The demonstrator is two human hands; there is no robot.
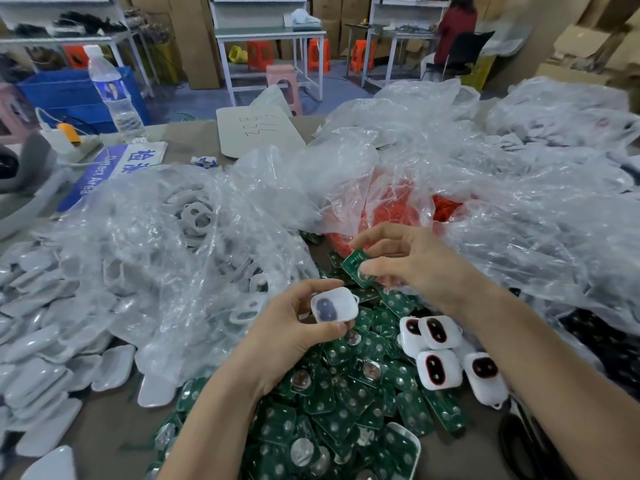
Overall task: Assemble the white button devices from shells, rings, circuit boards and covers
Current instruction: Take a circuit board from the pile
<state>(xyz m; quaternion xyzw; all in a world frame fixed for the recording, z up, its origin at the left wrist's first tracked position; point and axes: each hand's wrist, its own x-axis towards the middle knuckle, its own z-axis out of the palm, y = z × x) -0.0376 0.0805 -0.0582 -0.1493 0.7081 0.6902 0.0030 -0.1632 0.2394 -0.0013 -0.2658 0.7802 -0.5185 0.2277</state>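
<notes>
My left hand [287,336] grips a white shell [334,304] with a dark oval opening, held above the pile of green circuit boards [332,410]. A little higher and to the right, my right hand [412,261] pinches one green circuit board [353,265] between thumb and fingers. Several assembled white devices [440,351] with dark, red-ringed buttons lie to the right of the pile. White covers [45,362] are heaped at the left. Orange-red rings [391,209] fill a clear bag behind my hands.
Crumpled clear plastic bags [194,244] of white parts crowd the table's middle and right. At the back left stand a water bottle [114,95], a blue "Defect Area" sign [100,171] and a white card [259,133]. Benches, stools and a seated person lie beyond.
</notes>
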